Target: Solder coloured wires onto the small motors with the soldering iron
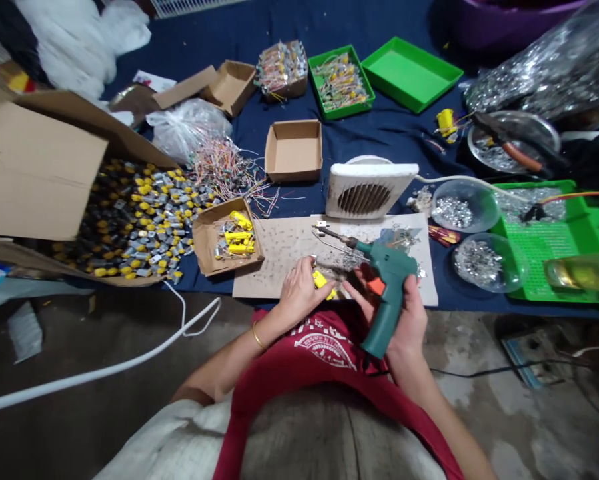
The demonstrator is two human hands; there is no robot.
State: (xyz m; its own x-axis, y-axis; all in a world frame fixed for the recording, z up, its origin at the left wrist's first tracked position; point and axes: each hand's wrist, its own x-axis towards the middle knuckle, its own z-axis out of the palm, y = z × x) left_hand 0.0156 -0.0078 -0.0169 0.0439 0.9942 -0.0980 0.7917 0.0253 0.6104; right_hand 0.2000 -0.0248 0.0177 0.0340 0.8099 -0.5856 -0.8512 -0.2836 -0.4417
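Note:
My right hand [410, 313] is wrapped round the handle of a green soldering gun [390, 293] with an orange trigger. The gun's metal tip [324, 229] points left over the cardboard sheet, close to a small silver part. My left hand [299, 288] is closed on a small yellow part [323, 284] near the sheet's front edge. A bit of silver metal shows by its fingertips. Just left of it stands a small cardboard box [206, 250] with several yellow parts [240, 237] inside. The gun and my fingers partly hide the work between my hands.
A white vented fan [372, 191] stands behind the cardboard sheet [272, 257]. On the left, a big carton [39, 173] spills small yellow-capped motors [154, 220] beside loose wires [224, 167]. Clear bowls [479, 263] of metal bits and a green basket [534, 233] sit right.

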